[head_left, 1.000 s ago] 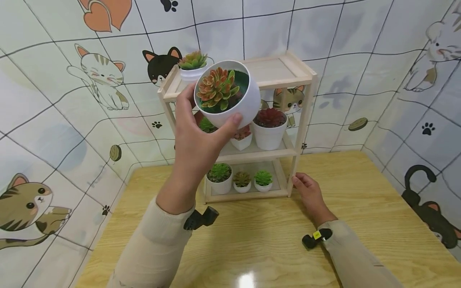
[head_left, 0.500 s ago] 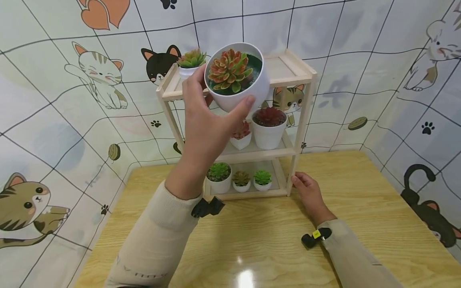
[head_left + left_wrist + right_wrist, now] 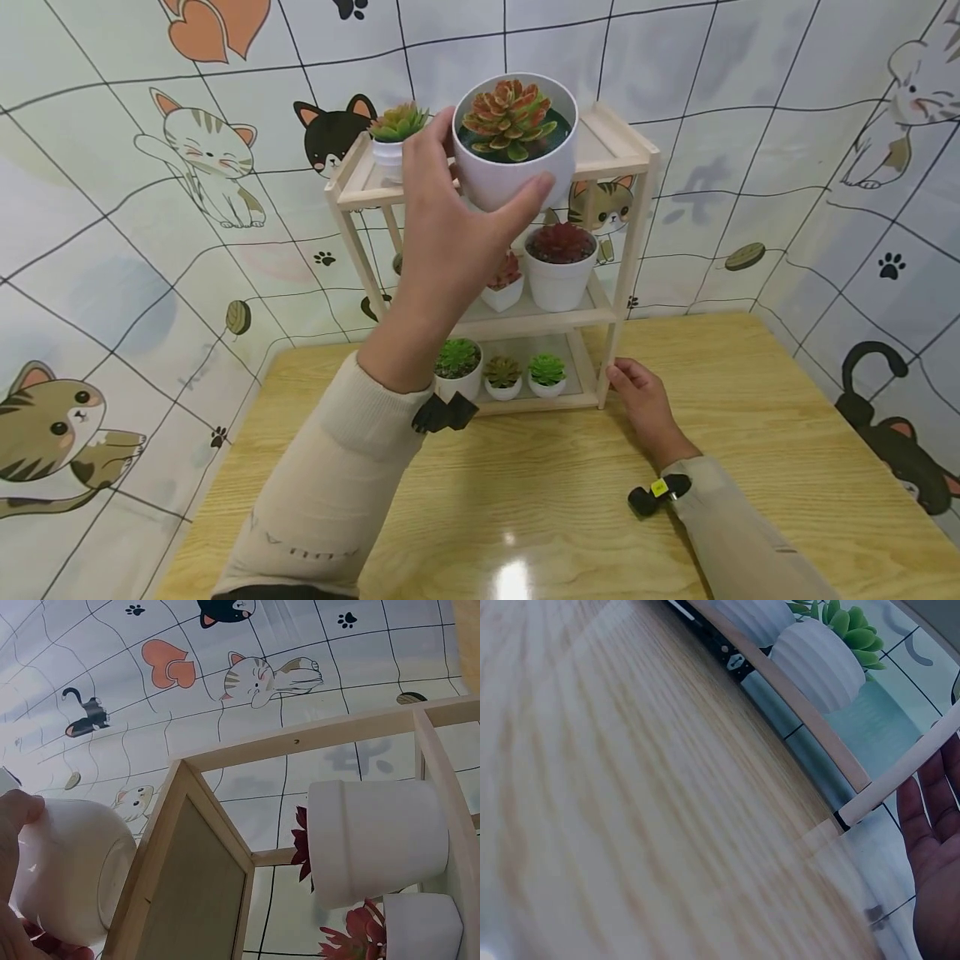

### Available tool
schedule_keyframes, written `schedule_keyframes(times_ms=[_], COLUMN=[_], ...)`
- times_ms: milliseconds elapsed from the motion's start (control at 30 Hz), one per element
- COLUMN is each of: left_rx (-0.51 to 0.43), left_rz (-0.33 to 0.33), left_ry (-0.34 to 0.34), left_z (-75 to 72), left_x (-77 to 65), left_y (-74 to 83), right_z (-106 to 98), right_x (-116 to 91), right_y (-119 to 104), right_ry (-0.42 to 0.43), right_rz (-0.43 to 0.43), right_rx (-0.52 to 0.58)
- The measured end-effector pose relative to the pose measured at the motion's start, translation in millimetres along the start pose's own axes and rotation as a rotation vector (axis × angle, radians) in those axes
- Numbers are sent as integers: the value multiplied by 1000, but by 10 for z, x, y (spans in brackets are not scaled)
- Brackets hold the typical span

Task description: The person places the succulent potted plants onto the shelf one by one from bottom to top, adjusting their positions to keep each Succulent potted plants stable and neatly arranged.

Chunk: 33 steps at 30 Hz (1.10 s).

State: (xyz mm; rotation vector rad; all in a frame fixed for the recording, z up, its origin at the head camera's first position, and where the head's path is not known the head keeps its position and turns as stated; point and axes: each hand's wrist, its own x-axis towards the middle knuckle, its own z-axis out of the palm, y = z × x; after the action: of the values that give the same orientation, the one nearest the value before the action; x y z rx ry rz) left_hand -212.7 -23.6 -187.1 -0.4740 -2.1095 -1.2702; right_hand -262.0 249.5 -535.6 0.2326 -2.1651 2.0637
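My left hand (image 3: 453, 242) grips a round white pot (image 3: 491, 182) holding an orange-green succulent (image 3: 510, 121), now nearly upright at the top tier of a small wooden shelf (image 3: 540, 321). In the left wrist view the base of the pot (image 3: 67, 862) is close to the top board (image 3: 202, 885); whether they touch I cannot tell. Low down, my right hand (image 3: 647, 412) holds the shelf's front right leg. Its fingers (image 3: 930, 799) reach behind the leg in the right wrist view, where the thumb is hidden.
A potted succulent (image 3: 390, 154) stands at the top tier's left end. On the middle tier are a dark red plant in a white pot (image 3: 561, 283) and a smaller red one (image 3: 504, 292). Several green plants, including a small bright one (image 3: 547, 375), occupy the bottom tier. Tiled wall stands behind.
My left hand has carried the pot up and to the right, turning it from tilted to nearly upright. My right hand has stayed at the shelf leg.
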Motion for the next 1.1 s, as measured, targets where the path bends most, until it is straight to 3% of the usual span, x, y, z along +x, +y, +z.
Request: schedule_keyframes(times_ms=[433, 1100], left_rx=[-99, 112], left_rz=[-81, -82], left_ry=[-35, -57], left_z=[34, 94], left_x=[156, 274], left_y=[49, -12], right_z=[7, -1], right_x=[7, 3], right_y=[-20, 3], right_ry=[3, 0], right_rz=[8, -8], right_rx=[0, 3])
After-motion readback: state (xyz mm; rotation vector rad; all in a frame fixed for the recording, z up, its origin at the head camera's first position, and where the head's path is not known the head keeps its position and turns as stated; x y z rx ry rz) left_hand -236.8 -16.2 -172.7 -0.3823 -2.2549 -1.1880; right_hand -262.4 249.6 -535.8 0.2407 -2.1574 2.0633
